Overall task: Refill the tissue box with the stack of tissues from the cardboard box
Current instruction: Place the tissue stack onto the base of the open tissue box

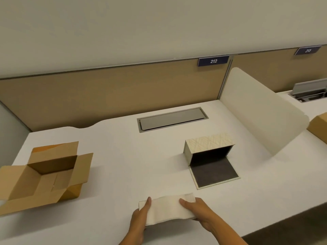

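A white stack of tissues (167,208) is held just above the desk's near edge. My left hand (139,220) grips its left end and my right hand (200,213) grips its right end. The tissue box (209,144), cream with a patterned top, lies on its side right of centre, its dark inside facing me and its flap (215,174) folded flat on the desk. The brown cardboard box (47,172) stands at the left with its flaps open and its inside looks empty.
The white desk (123,156) has a grey cable hatch (172,119) at the back. A tan partition runs behind, and a cream divider (260,110) stands at the right. Another cardboard box (318,127) sits at the far right edge.
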`<state>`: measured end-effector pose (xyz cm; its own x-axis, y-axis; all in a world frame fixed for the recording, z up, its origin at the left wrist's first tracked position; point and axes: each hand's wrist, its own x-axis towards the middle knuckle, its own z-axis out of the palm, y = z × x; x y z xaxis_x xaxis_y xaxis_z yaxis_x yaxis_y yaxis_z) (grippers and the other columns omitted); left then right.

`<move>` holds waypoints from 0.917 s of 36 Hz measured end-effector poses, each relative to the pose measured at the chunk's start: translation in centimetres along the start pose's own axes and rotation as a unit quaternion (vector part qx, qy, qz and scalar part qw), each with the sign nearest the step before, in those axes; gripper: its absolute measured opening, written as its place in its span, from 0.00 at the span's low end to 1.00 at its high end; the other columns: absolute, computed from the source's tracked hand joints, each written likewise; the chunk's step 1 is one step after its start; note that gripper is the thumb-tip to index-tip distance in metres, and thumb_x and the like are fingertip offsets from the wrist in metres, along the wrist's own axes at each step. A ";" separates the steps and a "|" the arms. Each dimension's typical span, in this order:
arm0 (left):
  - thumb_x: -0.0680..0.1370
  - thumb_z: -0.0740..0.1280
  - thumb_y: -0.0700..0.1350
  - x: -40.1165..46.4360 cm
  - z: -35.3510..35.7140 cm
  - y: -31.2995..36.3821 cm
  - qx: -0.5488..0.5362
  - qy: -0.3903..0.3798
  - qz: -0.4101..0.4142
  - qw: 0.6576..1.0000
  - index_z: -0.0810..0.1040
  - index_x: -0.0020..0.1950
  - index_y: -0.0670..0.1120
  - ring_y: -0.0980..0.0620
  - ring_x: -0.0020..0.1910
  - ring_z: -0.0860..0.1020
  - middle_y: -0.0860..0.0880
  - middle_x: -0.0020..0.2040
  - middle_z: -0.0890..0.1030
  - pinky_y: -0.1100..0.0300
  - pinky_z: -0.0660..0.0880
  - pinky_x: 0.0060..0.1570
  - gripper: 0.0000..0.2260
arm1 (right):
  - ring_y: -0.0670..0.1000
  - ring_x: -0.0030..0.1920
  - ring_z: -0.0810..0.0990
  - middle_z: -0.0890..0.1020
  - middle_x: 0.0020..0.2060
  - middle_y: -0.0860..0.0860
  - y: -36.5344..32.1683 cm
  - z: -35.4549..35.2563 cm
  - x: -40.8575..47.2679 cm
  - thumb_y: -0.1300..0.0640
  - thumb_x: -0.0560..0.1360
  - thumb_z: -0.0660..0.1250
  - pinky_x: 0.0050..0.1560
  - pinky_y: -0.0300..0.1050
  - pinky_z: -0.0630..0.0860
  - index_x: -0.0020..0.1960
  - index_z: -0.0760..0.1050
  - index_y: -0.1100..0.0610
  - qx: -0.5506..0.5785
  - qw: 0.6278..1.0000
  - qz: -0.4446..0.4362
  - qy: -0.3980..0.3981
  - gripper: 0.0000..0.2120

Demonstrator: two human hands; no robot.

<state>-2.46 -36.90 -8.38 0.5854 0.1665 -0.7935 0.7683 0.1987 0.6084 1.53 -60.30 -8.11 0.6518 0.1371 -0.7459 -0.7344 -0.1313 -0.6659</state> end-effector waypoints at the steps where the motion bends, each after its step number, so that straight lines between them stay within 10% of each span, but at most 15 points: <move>1: 0.74 0.71 0.58 0.1 0.4 0.4 -0.001 -0.011 0.004 1.000 0.81 0.54 0.42 0.41 0.50 0.83 0.41 0.49 0.86 0.49 0.79 0.52 0.20 | 0.56 0.58 0.84 0.86 0.56 0.54 -0.2 -0.4 0.1 0.49 0.75 0.75 0.53 0.49 0.83 0.64 0.78 0.58 0.003 1.000 -0.003 0.002 0.21; 15: 0.78 0.69 0.47 3.9 3.5 5.6 0.022 -0.125 0.012 0.992 0.81 0.58 0.42 0.44 0.54 0.82 0.44 0.53 0.86 0.54 0.76 0.47 0.12 | 0.56 0.58 0.82 0.83 0.59 0.55 -3.0 -3.7 2.3 0.50 0.77 0.73 0.58 0.51 0.81 0.69 0.73 0.59 0.031 0.997 -0.027 0.068 0.25; 33: 0.78 0.66 0.57 5.9 15.8 5.9 0.017 -0.042 0.039 0.998 0.72 0.64 0.45 0.46 0.53 0.77 0.45 0.56 0.80 0.51 0.75 0.54 0.20 | 0.56 0.60 0.81 0.81 0.61 0.55 -6.7 -15.4 5.7 0.46 0.74 0.75 0.64 0.55 0.79 0.70 0.71 0.59 -0.039 0.996 -0.023 0.083 0.30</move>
<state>9.60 -50.05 -9.63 0.6618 0.0985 -0.7432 0.7273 0.1558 0.6684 13.09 -73.73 -8.16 0.7113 -0.0181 -0.7027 -0.6906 -0.2044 -0.6937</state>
